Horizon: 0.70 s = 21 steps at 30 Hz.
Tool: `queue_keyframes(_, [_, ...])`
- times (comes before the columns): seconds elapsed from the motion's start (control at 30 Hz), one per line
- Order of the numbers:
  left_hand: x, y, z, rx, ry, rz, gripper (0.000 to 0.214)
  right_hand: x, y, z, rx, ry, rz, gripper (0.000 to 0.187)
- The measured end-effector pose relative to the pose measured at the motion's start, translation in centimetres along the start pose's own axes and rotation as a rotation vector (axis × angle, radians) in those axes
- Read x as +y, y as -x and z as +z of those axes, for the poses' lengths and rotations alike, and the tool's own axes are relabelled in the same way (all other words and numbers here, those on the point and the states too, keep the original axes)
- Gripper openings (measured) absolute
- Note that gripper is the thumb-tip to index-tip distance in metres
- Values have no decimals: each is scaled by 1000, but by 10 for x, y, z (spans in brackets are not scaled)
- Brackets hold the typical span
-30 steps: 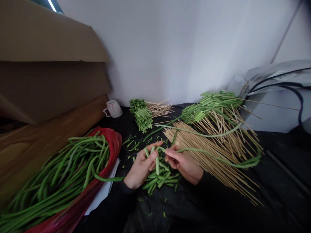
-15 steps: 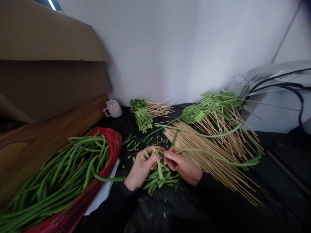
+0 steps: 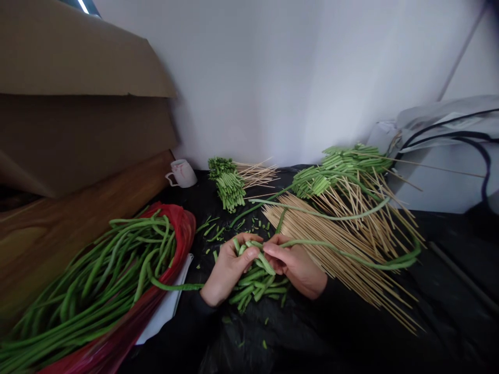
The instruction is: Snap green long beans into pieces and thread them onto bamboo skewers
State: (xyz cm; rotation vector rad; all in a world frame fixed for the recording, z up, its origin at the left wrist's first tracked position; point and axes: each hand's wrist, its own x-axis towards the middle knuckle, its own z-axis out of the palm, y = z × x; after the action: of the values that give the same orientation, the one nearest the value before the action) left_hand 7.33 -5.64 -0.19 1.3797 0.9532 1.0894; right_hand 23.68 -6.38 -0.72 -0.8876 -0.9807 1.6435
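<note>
Long beans at mid-desk. The left hand (image 3: 230,270) grasps short bean pieces (image 3: 265,264); the right hand (image 3: 298,267) pinches a long bean (image 3: 312,242) close beside, presumably for control. Cut segments (image 3: 260,292) lie beneath, apparently for easy reach. Black sheeting (image 3: 249,340) covers the surface; a pale wall (image 3: 273,78) stands behind.

The left hand (image 3: 229,267) is angled in over the left edge of the cut-bean pile (image 3: 255,288), thumb pressed toward its curled fingers. The right hand (image 3: 297,266) mirrors it over the pile's right edge, thumb pinching against folded fingers. Fingertips nearly meet above the pile; dark sleeves (image 3: 338,298) cover both forearms to the wrists.
</note>
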Motion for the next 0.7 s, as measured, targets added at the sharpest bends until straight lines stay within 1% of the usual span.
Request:
queue_keyframes(0.1, [-1, 1, 1, -15, 44, -46, 37, 0, -1, -3, 23, -12, -41, 28])
queue_keyframes(0.17, [1, 1, 2, -18, 114, -77, 33, -1, -2, -5, 23, -10, -52, 27])
queue_keyframes(0.23, [5, 0, 1, 2, 234, -106, 30, -3, -3, -7, 29, -14, -60, 26])
queue_keyframes(0.33, [14, -3, -4, 27, 494, -154, 26, -7, -3, -8, 42, -17, -73, 27])
queue_keyframes(0.4, [19, -5, -8, -3, 642, -199, 23, -10, -3, -8, 39, 2, -74, 28])
queue_keyframes(0.47, [20, -5, -11, -45, 706, -247, 18, -12, -1, -8, 20, 38, -58, 29])
queue_keyframes(0.57, [19, -2, -9, -87, 634, -277, 17, -13, 2, -6, -28, 100, -33, 30])
queue_keyframes(0.7, [17, 2, -2, -105, 346, -210, 28, -9, 3, -7, -83, 137, -22, 27])
